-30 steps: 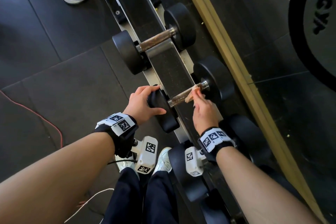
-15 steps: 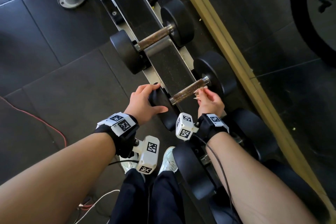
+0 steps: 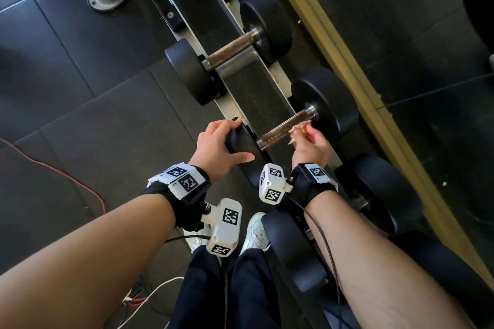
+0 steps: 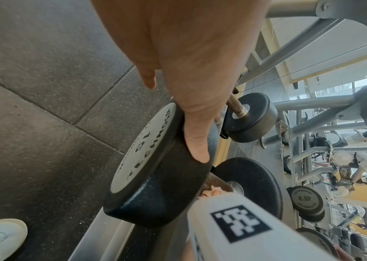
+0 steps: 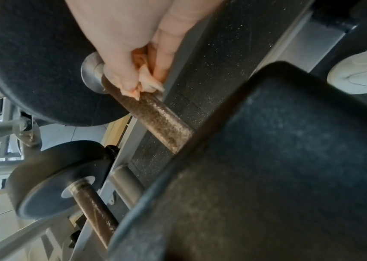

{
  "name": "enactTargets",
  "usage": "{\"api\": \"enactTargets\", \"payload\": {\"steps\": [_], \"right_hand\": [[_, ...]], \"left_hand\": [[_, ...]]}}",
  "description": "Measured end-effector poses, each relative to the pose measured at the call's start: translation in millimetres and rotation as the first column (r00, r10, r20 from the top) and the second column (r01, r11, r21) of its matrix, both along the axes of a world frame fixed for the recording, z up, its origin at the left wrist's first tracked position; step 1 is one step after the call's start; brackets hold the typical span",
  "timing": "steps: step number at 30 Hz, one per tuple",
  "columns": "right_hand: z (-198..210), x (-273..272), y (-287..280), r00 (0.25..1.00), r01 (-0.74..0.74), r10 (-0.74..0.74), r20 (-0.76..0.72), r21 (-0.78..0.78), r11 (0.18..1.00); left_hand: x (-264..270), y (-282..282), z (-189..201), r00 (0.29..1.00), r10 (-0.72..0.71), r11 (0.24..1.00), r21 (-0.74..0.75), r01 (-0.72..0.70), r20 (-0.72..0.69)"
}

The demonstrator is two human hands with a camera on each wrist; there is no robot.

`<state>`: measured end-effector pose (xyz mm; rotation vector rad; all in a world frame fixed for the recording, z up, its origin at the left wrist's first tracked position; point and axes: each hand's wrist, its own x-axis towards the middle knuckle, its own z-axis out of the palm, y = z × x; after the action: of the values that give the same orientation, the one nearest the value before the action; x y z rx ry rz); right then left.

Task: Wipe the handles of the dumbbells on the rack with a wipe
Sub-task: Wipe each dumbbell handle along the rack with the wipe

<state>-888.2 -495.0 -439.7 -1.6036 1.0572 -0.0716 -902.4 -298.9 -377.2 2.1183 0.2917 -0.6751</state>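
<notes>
Head view – 3 dumbbells; right hand (image 3: pixel 311 141) pinches 1 wipe (image 3: pixel 297 129).

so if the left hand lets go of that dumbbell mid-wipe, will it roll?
Probably not far: the dumbbell has round heads, but sits cradled across the rack. Likely heavy, so the wipe alone shouldn't shift it. The left hand looks precautionary.

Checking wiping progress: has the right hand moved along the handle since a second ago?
Yes. The right hand has turned palm-up under the handle, with the wipe still near the far weight.
</notes>
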Motion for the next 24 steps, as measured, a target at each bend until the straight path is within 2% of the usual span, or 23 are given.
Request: {"api": "enactTargets", "payload": {"steps": [3,5,8,10,12,15,17,22,24], "right_hand": [[3,-3,6,0.998,-0.033,0.031,-0.052,-0.04,0.999],[5,-12,11,0.99,-0.111,0.107,-0.093,-0.045,0.993],[9,-31,14,0.95,-0.287,0.287,-0.124,0.021,0.958],[11,-37,8,0.933,-0.337,0.343,-0.112,0.065,0.939],[15,-32,-5,0.956,-0.269,0.27,-0.117,0.029,0.963],[16,-11,-23,0.994,-0.106,0.106,-0.007,-0.043,0.993],[18,0,-21,0.995,-0.101,0.103,0.016,-0.076,0.992],[20,-15,13,0.958,-0.284,0.283,-0.051,-0.034,0.958],[22,-29,14,0.888,-0.449,0.441,-0.128,-0.042,0.893]], "left_hand": [[0,0,1,1.0,-0.003,1.0,0.0,0.003,0.002],[0,0,2,1.0,-0.003,1.0,0.004,0.003,0.005],[1,-1,4,1.0,-0.009,1.0,0.016,0.009,0.008],[1,-1,6,1.0,-0.011,1.0,0.016,0.011,0.004],[1,-1,7,1.0,-0.012,1.0,0.019,0.012,0.005],[0,-1,6,1.0,-0.009,1.0,0.02,0.009,0.011],[0,0,5,1.0,-0.006,1.0,0.016,0.006,0.017],[-1,-1,3,1.0,0.006,1.0,0.007,-0.006,0.022],[-1,-1,4,1.0,0.013,1.0,0.007,-0.013,0.015]]}}
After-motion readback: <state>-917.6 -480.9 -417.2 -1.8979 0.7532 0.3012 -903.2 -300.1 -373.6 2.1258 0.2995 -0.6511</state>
